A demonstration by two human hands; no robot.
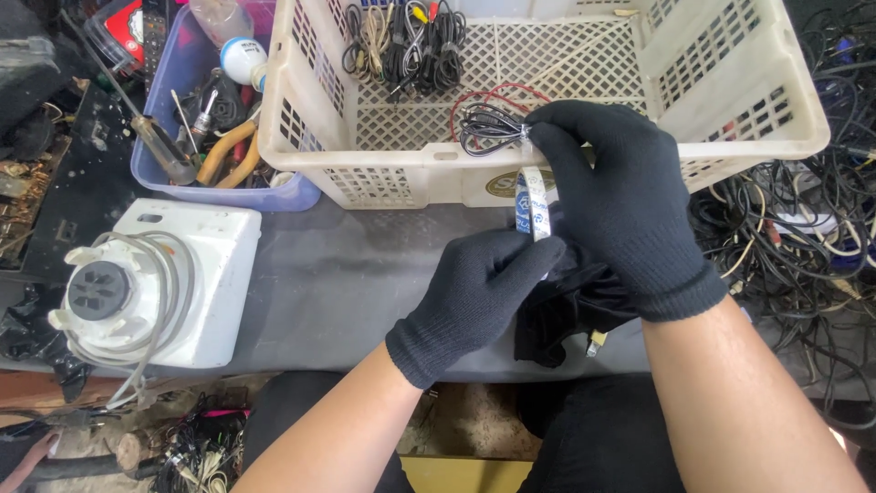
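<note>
Head view: both gloved hands are working at centre frame.
Right hand (pixel 620 205): fingertips are pinching a coiled black cable (pixel 488 128) at 12 o'clock, over the cream basket (pixel 401 169) rim.
Left hand (pixel 479 297): fingers are closing on a blue-and-white tape roll (pixel 532 203); the roll is showing edge-on and half hidden.
Black bundle (pixel 561 315): lying under both hands, shape unclear.
White appliance (pixel 160 283): sitting at 9 o'clock.

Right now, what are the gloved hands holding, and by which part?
The right hand pinches a small coiled black cable bundle at its end; the left hand holds a blue-and-white tape roll by its lower edge.
</note>
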